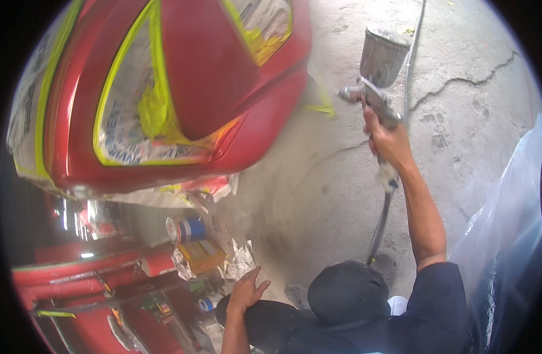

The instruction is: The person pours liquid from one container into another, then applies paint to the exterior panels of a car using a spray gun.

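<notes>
My right hand [389,138] is wrapped round the handle of a spray gun [374,97], held out over the concrete at the upper right. A grey paint cup [384,58] sits on top of the gun, and its nozzle points left toward a red car bumper [215,74]. Printed paper [129,100] covers openings in the bumper, edged with yellow-green masking tape [159,53]. A hose [380,227] runs down from the gun's handle. Low in the view, my left hand [246,290] is open and holds nothing, beside my dark-clad leg. Its fingers are apart.
Left of my left hand stand a blue-banded can [186,229], a brown box [201,255] and crumpled paper [240,259]. Red shelving [82,274] with tools lies at lower left. Clear plastic sheeting [507,230] hangs at right. Cracked concrete floor [459,147] spreads below the gun.
</notes>
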The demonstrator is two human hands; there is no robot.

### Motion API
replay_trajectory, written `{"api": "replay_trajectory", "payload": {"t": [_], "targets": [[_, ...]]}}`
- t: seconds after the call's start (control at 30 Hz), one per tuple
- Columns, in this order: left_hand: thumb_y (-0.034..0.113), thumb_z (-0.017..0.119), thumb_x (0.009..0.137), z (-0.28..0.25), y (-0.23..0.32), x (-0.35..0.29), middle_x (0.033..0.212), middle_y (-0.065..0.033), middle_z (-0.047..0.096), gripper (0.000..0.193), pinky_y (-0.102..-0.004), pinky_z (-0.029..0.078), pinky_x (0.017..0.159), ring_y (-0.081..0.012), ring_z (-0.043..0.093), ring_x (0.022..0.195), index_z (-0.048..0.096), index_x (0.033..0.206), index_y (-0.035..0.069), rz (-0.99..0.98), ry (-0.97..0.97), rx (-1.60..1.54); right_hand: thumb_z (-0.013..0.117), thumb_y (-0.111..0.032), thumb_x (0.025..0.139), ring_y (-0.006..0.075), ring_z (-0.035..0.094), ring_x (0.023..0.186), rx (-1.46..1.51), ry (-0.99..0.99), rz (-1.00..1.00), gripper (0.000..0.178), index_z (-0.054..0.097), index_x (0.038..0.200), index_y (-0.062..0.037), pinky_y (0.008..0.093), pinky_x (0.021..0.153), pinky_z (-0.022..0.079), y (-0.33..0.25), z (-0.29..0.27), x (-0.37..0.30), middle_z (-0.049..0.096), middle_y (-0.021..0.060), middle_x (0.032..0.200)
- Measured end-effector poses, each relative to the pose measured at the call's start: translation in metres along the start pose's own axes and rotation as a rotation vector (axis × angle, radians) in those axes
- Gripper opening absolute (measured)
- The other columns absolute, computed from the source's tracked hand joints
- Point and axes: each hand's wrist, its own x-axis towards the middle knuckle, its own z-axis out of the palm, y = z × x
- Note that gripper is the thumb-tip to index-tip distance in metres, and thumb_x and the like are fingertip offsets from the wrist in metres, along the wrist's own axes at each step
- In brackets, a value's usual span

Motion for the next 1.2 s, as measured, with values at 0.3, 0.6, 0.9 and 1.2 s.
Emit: {"api": "replay_trajectory", "payload": {"t": [0.3,0.6,0.9,1.2], "targets": [[0.045,0.061,0.091,0.014,-0.005,0.004,0.133,-0.0261,0.056,0.066,-0.0445,0.042,0.105,-0.0401,0.053,0.124,0.048,0.138,0.000,0.176,0.001,-0.010,0.069,-0.027,0.093,0.0056,0.049,0.048,0.043,-0.614,0.052,0.025,0.066,0.092,-0.0022,0.0258,0.043,0.039,-0.035,0.030,-0.097,0.054,-0.0020,0.061],[0.041,0.063,0.091,0.017,-0.003,-0.022,0.127,-0.0254,0.059,0.059,-0.0449,0.044,0.101,-0.0394,0.055,0.120,0.052,0.135,0.002,0.249,0.119,-0.070,0.065,-0.031,0.095,0.0129,0.052,0.058,-0.281,0.029,-0.276,0.032,0.065,0.098,0.0010,0.0329,0.055,0.043,-0.043,0.060,-0.057,0.057,0.0067,0.061],[0.038,0.065,0.090,0.015,-0.007,-0.015,0.126,-0.0249,0.059,0.060,-0.0454,0.044,0.100,-0.0410,0.056,0.118,0.051,0.135,0.002,0.206,0.098,-0.135,0.063,-0.028,0.096,0.0143,0.052,0.053,-0.288,0.181,-0.320,0.031,0.062,0.085,0.0013,0.0314,0.051,0.042,-0.036,0.063,-0.051,0.057,0.0039,0.061],[0.038,0.067,0.088,-0.008,0.022,-0.027,0.123,-0.0209,0.061,0.060,-0.0461,0.045,0.099,-0.0371,0.057,0.117,0.052,0.134,0.002,0.384,0.170,0.068,0.061,-0.018,0.095,0.0100,0.056,0.050,-0.125,-0.507,-0.036,0.021,0.064,0.100,0.0020,0.0256,0.046,0.043,-0.076,0.090,-0.157,0.059,0.0038,0.063]]}}
